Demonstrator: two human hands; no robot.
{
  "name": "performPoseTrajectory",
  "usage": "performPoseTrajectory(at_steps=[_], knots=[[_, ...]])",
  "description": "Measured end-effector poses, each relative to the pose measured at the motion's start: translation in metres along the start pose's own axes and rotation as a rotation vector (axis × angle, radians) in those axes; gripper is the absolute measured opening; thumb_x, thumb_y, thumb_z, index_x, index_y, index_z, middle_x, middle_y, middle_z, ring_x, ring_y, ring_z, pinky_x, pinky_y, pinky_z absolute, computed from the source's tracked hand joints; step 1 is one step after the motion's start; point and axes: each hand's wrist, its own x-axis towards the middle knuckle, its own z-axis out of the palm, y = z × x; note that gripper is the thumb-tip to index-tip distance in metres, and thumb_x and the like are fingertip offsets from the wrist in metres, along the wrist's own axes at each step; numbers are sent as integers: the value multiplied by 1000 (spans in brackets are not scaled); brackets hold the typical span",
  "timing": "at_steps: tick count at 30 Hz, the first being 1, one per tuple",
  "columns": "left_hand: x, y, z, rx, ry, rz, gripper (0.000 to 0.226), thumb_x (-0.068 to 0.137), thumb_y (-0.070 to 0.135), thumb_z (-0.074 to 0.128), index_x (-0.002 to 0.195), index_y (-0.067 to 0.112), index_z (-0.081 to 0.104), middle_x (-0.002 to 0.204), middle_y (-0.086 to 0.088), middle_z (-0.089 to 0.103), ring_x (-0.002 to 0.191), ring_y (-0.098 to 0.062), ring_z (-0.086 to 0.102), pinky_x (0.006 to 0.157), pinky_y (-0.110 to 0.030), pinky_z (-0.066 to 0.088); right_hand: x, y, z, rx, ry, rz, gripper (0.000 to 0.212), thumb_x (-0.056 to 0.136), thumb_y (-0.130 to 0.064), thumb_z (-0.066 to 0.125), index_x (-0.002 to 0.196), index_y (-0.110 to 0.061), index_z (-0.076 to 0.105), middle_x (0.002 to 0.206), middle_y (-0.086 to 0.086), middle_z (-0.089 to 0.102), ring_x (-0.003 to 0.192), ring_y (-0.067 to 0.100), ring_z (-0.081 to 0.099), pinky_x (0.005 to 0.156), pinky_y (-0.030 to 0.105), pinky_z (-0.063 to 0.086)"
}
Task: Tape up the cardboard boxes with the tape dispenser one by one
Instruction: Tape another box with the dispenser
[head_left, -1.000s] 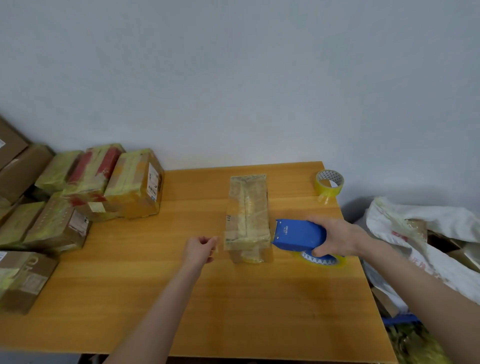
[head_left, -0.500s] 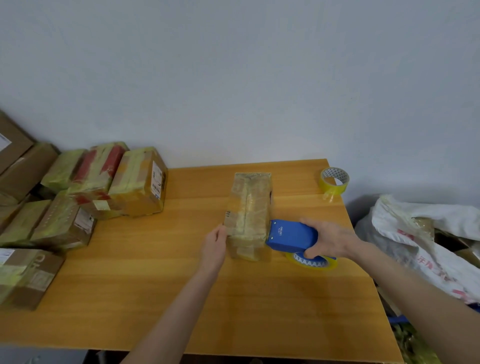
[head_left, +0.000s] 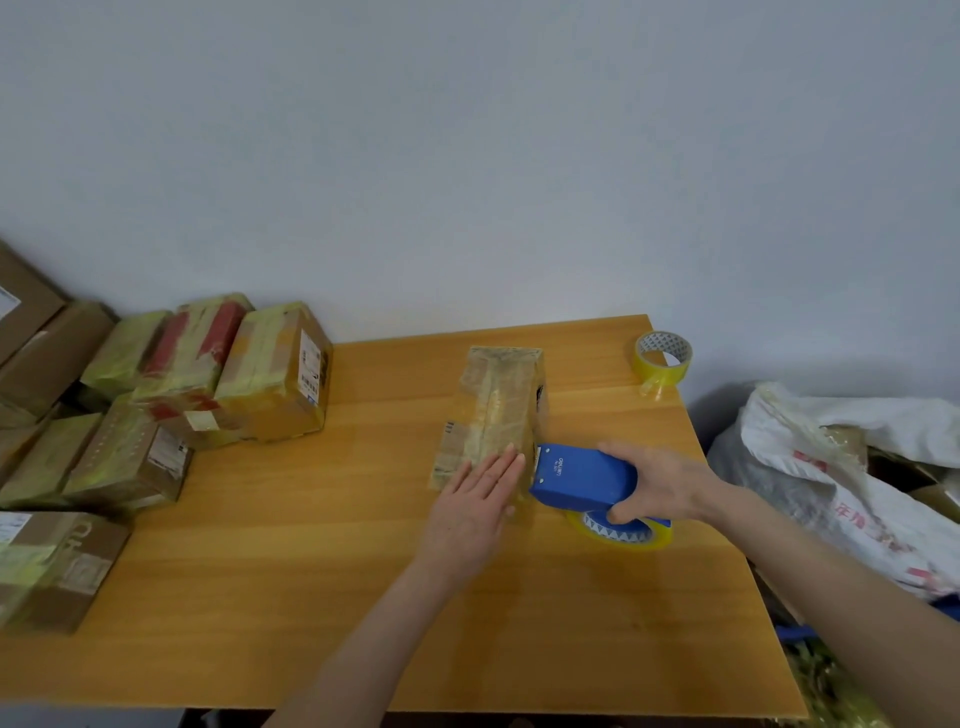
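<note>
While pressing flat left hand (head_left: 470, 512) on tape-slick cardboard box (head_left: 501, 400), gripping tape dispenser (head_left: 582, 478) in curled right hand (head_left: 667, 486) at its 3 o'clock; likely light, stiff: bracing top.

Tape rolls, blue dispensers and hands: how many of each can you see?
Dispensers: 1, the blue tape dispenser
Tape rolls: 2, the loose tape roll and the loaded tape roll
Hands: 2, the left hand and the right hand
Total: 5
</note>
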Motion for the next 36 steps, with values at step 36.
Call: performPoseTrajectory(at_steps=[36], knots=[[-2,-6,12,10,151,20,57,95,33,42,149,20,29,154,3,29,138,-14,39,112,-35,28,9,-27,2,-334,-41,181,55,67,-45,65,118,-31,51,87,-4,64,74,17,59,55,29,44]])
